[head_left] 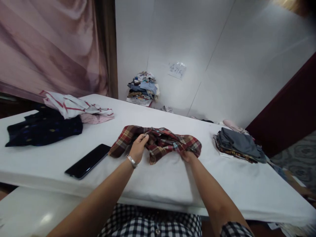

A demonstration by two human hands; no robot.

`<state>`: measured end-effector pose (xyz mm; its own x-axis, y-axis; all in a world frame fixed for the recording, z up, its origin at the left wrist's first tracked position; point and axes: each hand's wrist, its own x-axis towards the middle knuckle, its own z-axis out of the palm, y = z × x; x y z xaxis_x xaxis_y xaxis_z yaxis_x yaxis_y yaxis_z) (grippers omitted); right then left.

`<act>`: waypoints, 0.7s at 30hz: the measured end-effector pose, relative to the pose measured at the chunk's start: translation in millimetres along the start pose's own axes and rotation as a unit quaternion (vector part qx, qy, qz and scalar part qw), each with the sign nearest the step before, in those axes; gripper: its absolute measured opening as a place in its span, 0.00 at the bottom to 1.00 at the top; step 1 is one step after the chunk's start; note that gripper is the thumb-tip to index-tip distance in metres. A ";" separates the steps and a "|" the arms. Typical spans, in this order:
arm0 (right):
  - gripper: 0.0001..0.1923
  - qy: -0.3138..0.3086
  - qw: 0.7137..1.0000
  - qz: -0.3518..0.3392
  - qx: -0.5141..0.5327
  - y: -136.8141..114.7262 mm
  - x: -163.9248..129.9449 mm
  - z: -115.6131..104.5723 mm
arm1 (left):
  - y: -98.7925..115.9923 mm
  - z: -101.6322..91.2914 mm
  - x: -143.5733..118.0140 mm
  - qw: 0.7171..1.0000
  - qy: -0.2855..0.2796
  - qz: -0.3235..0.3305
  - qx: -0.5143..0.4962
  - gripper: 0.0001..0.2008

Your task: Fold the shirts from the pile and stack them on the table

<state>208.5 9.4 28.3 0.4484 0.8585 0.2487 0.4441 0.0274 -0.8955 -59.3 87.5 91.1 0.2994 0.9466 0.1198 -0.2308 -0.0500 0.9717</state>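
Observation:
A red and brown plaid shirt (pixel 164 143) lies bunched up on the white-covered table in front of me. My left hand (pixel 138 148), with a silver bracelet at the wrist, pinches the cloth near the shirt's left part. At the other end, my right hand (pixel 188 156) reaches under or into the fabric. Its fingers are hidden by the shirt. Just left of the shirt, a black smartphone (pixel 88 161) lies flat with its screen up.
Dark navy clothing (pixel 45 128) and a white garment with red stripes (pixel 74 104) lie loosely at the left. Folded clothes (pixel 238 143) are stacked at the right. A tall clothes pile (pixel 143 88) stands by the wall at the back. The table's front edge (pixel 168 202) is close to my body.

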 end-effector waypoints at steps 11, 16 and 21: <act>0.26 0.270 0.946 0.111 0.144 27.3 -54.3 -89.4 | -51.8 7.5 -46.5 0.988 -0.100 -0.108 0.047 0.13; 0.32 0.144 0.988 -0.019 -0.052 -18.1 -61.7 -57.9 | -56.3 18.9 -48.7 0.989 -0.119 -0.060 0.071 0.07; 0.27 -0.084 0.970 -0.109 -0.201 -45.7 -30.6 8.2 | -60.4 24.7 -52.6 0.982 -0.126 -0.109 0.091 0.05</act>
<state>168.2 -13.9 58.6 0.1920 0.9274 0.3212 0.7956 0.0446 -0.6042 -38.2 32.9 31.2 0.5486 0.8330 -0.0711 0.0271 0.0673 0.9974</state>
